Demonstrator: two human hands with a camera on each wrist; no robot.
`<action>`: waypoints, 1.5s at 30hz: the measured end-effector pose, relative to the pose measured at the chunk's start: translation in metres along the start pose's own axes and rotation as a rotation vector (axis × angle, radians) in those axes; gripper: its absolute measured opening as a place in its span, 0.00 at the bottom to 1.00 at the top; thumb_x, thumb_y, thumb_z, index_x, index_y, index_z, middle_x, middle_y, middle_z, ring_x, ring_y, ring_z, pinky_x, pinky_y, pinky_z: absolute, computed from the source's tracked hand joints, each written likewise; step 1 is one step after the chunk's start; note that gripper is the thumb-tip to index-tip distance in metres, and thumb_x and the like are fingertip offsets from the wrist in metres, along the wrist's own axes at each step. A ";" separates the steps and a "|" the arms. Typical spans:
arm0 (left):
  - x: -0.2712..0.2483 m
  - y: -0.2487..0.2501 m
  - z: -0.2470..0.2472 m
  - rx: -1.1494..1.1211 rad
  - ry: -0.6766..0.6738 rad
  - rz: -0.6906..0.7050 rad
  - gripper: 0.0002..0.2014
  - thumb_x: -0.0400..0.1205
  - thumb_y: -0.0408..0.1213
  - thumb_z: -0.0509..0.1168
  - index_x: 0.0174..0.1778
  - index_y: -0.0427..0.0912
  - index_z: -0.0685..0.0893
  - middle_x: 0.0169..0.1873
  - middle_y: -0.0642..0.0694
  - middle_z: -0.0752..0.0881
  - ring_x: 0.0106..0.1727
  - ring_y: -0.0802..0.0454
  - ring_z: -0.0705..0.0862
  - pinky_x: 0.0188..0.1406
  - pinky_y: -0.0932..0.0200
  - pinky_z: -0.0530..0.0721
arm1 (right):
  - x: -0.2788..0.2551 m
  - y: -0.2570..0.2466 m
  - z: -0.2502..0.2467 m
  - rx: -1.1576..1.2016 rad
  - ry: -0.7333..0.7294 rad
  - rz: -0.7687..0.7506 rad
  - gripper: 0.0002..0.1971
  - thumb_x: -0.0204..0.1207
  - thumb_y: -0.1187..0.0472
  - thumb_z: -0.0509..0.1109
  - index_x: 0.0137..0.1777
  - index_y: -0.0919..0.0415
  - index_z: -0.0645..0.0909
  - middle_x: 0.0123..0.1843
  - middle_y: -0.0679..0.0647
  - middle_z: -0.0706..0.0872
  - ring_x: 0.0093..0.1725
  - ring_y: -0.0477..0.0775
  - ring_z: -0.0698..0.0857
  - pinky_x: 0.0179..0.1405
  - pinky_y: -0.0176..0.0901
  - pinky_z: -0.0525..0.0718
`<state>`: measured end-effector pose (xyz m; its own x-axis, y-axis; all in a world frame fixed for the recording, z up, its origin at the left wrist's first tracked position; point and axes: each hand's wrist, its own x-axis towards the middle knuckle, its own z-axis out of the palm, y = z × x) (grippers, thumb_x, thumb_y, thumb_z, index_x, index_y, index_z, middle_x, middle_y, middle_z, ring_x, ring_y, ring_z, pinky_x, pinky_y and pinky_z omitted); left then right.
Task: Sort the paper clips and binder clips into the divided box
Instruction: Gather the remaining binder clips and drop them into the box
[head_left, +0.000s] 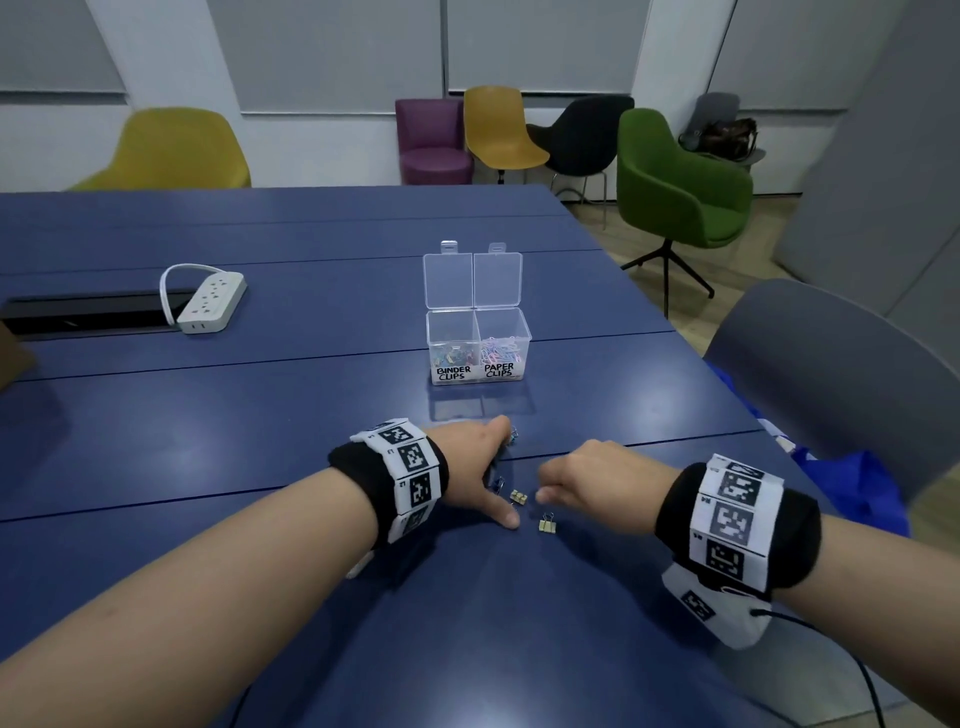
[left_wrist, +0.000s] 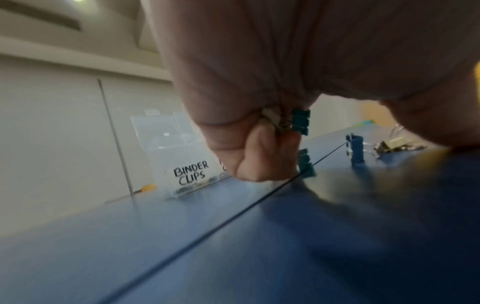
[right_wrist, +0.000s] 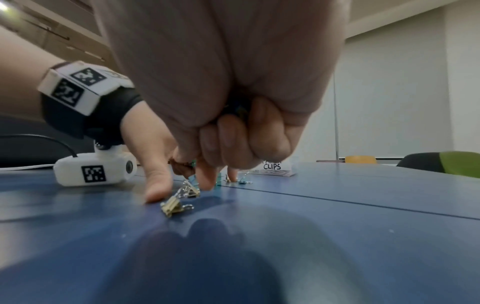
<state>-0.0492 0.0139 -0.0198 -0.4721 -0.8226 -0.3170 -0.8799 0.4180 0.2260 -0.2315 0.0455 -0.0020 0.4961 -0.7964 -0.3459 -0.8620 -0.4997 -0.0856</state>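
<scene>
The clear divided box (head_left: 478, 358) stands open mid-table, with binder clips in its left cell and paper clips in its right. In front of it my left hand (head_left: 480, 465) curls its fingers (left_wrist: 259, 156) round a teal binder clip (left_wrist: 300, 122) and a pale one, thumb tip on the table. My right hand (head_left: 576, 483) is a fist; its curled fingers (right_wrist: 233, 135) hold a small dark and teal thing that looks like a binder clip (right_wrist: 240, 110). Between the hands lie two gold binder clips (head_left: 518, 497) (head_left: 547, 525) and a blue one (head_left: 497, 484).
The table (head_left: 260, 415) is blue with seams across it. A white power strip (head_left: 210, 301) lies at the far left beside a black cable slot. A grey chair (head_left: 841, 374) and a blue bag (head_left: 857, 483) sit by the table's right edge.
</scene>
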 end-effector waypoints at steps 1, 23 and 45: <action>0.001 0.000 0.000 -0.030 -0.001 -0.002 0.39 0.64 0.62 0.75 0.62 0.42 0.69 0.55 0.46 0.82 0.55 0.44 0.81 0.55 0.49 0.82 | -0.002 0.000 0.000 -0.008 -0.010 -0.009 0.14 0.83 0.46 0.56 0.50 0.56 0.75 0.45 0.61 0.84 0.43 0.64 0.79 0.45 0.50 0.76; -0.002 0.006 0.004 0.145 0.011 -0.138 0.07 0.80 0.30 0.55 0.50 0.41 0.65 0.31 0.43 0.74 0.35 0.41 0.73 0.35 0.53 0.70 | 0.010 -0.026 0.012 0.017 -0.091 0.053 0.04 0.78 0.63 0.54 0.50 0.60 0.64 0.52 0.68 0.82 0.39 0.62 0.74 0.38 0.48 0.71; 0.004 -0.039 -0.019 -0.729 0.008 -0.330 0.17 0.84 0.41 0.63 0.31 0.41 0.70 0.25 0.46 0.81 0.20 0.52 0.72 0.17 0.67 0.69 | 0.039 0.026 0.001 1.302 0.061 0.269 0.12 0.83 0.66 0.58 0.40 0.62 0.79 0.28 0.53 0.74 0.17 0.43 0.62 0.14 0.29 0.56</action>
<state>-0.0157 -0.0128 -0.0125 -0.1913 -0.8635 -0.4667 -0.7161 -0.2024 0.6681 -0.2347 0.0014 -0.0184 0.2699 -0.8493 -0.4538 -0.3868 0.3360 -0.8588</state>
